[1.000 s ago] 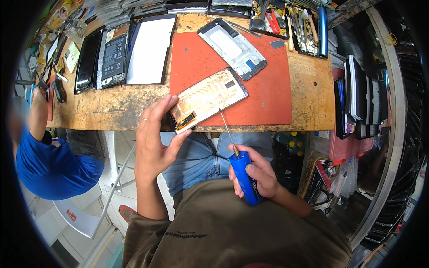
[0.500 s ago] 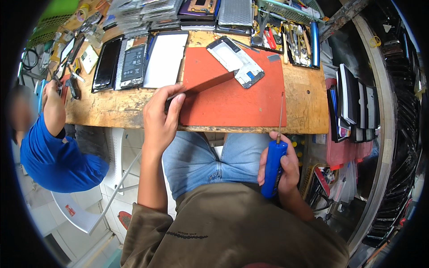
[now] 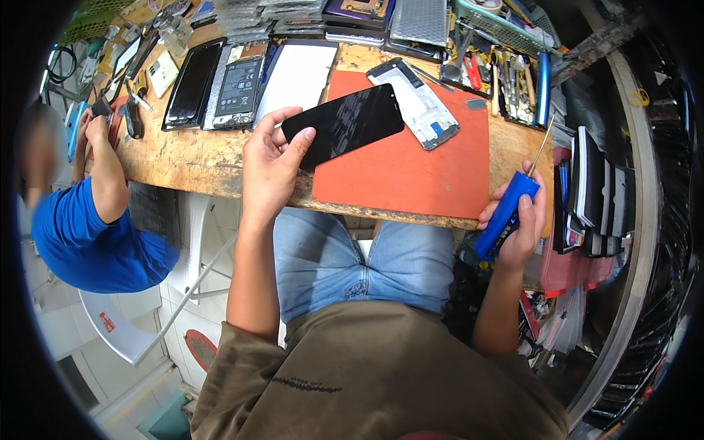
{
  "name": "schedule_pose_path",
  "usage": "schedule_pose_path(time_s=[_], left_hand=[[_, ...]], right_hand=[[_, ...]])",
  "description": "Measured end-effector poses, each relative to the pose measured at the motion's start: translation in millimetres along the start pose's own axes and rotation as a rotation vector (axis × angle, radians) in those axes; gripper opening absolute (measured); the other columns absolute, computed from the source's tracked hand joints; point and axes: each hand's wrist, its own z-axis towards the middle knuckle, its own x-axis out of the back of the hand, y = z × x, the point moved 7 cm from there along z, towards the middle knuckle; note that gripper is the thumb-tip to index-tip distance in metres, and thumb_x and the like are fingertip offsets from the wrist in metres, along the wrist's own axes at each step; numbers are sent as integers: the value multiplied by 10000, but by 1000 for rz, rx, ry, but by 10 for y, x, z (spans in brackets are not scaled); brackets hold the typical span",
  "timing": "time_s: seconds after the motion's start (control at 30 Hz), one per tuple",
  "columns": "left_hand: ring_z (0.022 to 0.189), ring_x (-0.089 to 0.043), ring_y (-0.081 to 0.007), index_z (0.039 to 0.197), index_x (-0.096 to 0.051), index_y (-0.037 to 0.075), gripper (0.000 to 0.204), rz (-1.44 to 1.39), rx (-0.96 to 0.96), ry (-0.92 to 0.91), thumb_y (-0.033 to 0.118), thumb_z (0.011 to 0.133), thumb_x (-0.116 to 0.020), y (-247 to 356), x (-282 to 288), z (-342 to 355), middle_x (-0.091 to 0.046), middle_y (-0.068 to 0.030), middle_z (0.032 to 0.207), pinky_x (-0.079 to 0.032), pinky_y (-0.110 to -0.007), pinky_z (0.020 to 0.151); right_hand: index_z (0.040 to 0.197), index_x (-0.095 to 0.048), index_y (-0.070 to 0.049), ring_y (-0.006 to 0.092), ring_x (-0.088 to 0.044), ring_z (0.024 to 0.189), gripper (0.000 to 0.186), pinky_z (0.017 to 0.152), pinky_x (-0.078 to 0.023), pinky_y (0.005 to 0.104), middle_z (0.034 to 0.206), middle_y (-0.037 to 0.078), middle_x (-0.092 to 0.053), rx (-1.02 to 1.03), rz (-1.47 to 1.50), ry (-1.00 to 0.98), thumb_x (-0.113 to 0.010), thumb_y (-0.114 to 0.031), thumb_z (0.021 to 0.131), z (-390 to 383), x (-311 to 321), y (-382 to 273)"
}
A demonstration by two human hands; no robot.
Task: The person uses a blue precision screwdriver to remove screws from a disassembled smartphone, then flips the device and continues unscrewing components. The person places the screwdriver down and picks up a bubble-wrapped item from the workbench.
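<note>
My left hand [image 3: 273, 158] pinches the near-left end of a black phone screen [image 3: 352, 125], its glossy side tilted up, over the orange-red mat [image 3: 411, 180]. Beside the screen's far right end, a phone frame [image 3: 418, 110] with a white inner face lies slanted on the mat. At the bench's right front edge, my right hand [image 3: 522, 220] is wrapped round a blue hand tool [image 3: 506, 216] with a thin metal rod pointing up and away. The rod touches nothing that I can see.
On the wooden bench [image 3: 213, 172] stand an opened phone [image 3: 240, 88] with its battery showing, a dark phone [image 3: 194, 82] and a white panel [image 3: 297, 81]. A tool tray [image 3: 513, 84] sits at the back right. A person in blue [image 3: 99, 235] works at the left.
The screen has turned from edge-on to show its glossy black face. My right hand has carried the blue tool to the right and upward. The head view has shifted a little.
</note>
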Motion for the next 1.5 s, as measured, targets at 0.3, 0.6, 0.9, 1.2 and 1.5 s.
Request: schedule_pose_path(time_s=[0.3, 0.6, 0.9, 1.2, 1.5], left_hand=[[693, -541, -12, 1508, -388, 8, 653, 43, -16, 20, -36, 950, -723, 101, -11, -22, -588, 35, 759, -426, -179, 617], [938, -727, -141, 1533, -283, -4, 711, -88, 17, -1, -75, 953, -688, 124, -49, -37, -758, -172, 1026, -595, -261, 821], [931, -723, -135, 1529, -293, -5, 695, -69, -12, 23, -99, 953, -672, 157, -74, -38, -755, -166, 1023, -597, -254, 819], [921, -706, -111, 1532, -307, -5, 662, -34, -11, 21, -66, 974, -658, 135, -54, -54, -753, -136, 992, -573, -236, 802], [654, -453, -13, 1530, -449, 66, 434, 168, -62, 93, 168, 1108, -473, 160, 82, -86, -537, 59, 758, -357, -183, 572]], right_hand=[[1535, -311, 41, 149, -638, 593, 589, 497, -531, 253, 926, 156, -633, -22, -39, 26, -459, -276, 1061, -11, -7, -9], [1542, -273, 68, 159, -632, 597, 645, 498, -532, 254, 940, 173, -624, -20, -51, 28, -462, -309, 1055, -13, -6, -18], [1544, -262, 81, 179, -653, 607, 652, 493, -540, 260, 964, 191, -621, 5, -17, 6, -458, -306, 1058, -4, -18, -10], [1543, -276, 69, 172, -649, 606, 651, 505, -542, 261, 953, 181, -621, -13, -38, 34, -471, -310, 1052, -17, -18, -16], [1539, -307, 37, 158, -649, 624, 620, 519, -541, 258, 942, 154, -627, -17, -63, 39, -487, -299, 1050, -35, 5, -8]])
